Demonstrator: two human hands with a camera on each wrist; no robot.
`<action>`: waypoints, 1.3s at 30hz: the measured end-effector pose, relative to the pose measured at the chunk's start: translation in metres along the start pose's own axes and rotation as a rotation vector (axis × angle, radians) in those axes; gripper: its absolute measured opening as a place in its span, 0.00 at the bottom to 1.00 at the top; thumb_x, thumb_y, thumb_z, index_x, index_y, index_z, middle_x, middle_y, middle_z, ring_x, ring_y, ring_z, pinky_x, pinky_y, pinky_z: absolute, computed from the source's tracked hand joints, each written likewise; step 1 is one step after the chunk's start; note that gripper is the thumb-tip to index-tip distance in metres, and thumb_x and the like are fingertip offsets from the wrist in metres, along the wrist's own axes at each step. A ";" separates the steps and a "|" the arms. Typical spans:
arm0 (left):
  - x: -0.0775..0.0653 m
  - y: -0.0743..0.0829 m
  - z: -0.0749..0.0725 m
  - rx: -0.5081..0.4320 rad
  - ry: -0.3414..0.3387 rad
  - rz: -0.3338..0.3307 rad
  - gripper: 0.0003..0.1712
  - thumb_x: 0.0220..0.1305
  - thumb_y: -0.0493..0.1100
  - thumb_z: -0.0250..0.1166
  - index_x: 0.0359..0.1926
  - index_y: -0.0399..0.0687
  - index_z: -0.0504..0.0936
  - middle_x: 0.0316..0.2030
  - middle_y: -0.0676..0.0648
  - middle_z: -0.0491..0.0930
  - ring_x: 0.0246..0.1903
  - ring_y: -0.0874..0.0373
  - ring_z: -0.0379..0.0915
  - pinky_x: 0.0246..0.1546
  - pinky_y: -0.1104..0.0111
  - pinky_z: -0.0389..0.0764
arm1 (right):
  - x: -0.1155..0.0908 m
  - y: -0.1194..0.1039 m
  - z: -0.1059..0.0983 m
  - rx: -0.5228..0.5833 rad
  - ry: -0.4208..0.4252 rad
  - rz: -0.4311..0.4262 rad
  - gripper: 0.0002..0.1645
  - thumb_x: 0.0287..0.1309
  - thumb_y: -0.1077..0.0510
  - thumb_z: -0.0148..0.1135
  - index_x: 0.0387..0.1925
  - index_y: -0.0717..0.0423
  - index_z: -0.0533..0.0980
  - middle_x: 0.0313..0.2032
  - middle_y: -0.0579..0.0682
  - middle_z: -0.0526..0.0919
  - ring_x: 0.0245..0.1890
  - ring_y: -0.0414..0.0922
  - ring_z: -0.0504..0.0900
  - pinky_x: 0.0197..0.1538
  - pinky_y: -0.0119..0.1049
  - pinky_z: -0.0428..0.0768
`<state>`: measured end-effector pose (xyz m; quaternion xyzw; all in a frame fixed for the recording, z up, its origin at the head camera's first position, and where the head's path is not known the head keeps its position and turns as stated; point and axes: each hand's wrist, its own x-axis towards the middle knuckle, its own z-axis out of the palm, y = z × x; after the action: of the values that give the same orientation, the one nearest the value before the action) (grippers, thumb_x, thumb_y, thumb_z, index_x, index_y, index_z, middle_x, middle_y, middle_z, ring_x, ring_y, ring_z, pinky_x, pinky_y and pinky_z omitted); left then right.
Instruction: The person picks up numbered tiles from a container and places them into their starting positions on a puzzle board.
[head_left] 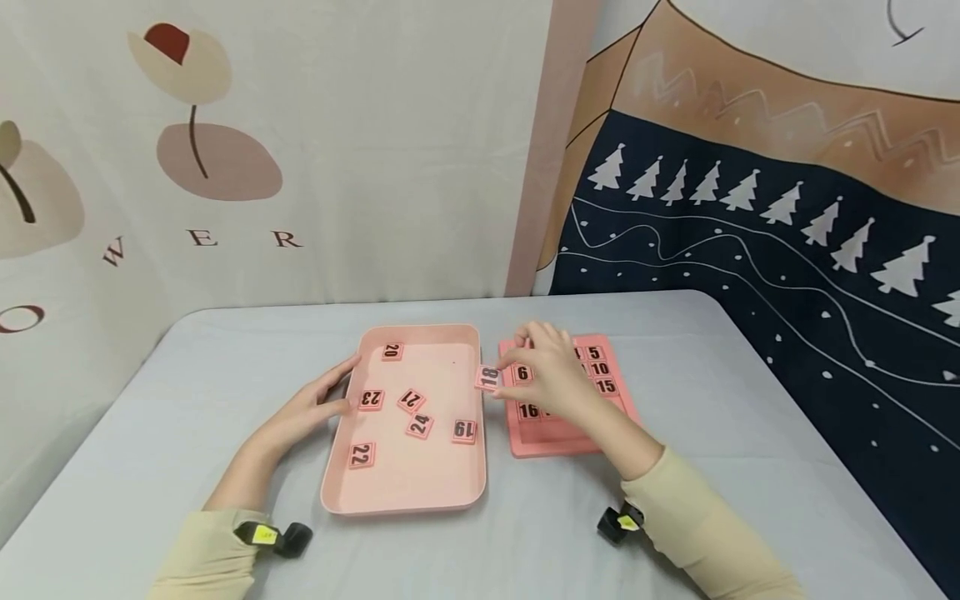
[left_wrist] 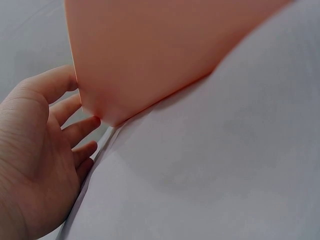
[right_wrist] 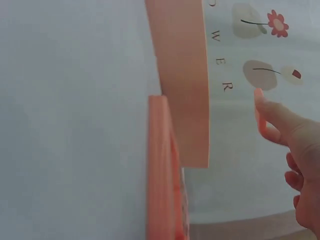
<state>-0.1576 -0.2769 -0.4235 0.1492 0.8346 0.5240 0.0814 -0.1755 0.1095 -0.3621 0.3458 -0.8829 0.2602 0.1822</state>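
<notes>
Head view: a pale-clothed table (head_left: 720, 400) stands before flowered fabric (head_left: 405, 150) on the left, navy tree-printed fabric (head_left: 675, 250) on the right; the right hand (head_left: 551, 371) pinches tile 18 (head_left: 486, 378) between tray (head_left: 412, 483) and number board (head_left: 551, 446). Left wrist: the left hand (head_left: 303, 417), loose-fingered, touches the tray. Right wrist: flowered fabric behind the tile.
</notes>
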 end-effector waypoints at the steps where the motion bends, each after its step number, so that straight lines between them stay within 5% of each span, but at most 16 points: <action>1: 0.000 0.000 0.000 0.001 0.001 0.000 0.43 0.63 0.41 0.62 0.75 0.48 0.51 0.73 0.39 0.45 0.71 0.39 0.38 0.67 0.43 0.43 | -0.004 0.001 -0.002 -0.011 0.015 0.020 0.18 0.34 0.46 0.81 0.32 0.45 0.85 0.37 0.43 0.66 0.40 0.43 0.63 0.44 0.41 0.60; 15: 0.000 0.000 -0.001 -0.001 0.001 0.000 0.44 0.62 0.41 0.62 0.75 0.50 0.52 0.74 0.40 0.45 0.71 0.40 0.37 0.67 0.43 0.42 | -0.056 0.018 -0.021 -0.090 0.192 0.296 0.19 0.33 0.45 0.81 0.27 0.51 0.84 0.38 0.48 0.70 0.40 0.49 0.65 0.42 0.44 0.58; 39: 0.001 -0.001 -0.001 0.011 -0.002 -0.014 0.43 0.63 0.41 0.62 0.75 0.50 0.51 0.74 0.41 0.45 0.71 0.40 0.37 0.67 0.43 0.42 | -0.091 0.033 -0.016 -0.272 0.001 0.441 0.21 0.31 0.40 0.79 0.16 0.45 0.75 0.37 0.50 0.71 0.35 0.49 0.63 0.38 0.43 0.59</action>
<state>-0.1586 -0.2776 -0.4241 0.1443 0.8384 0.5188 0.0849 -0.1332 0.1866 -0.4060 0.1172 -0.9638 0.1725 0.1663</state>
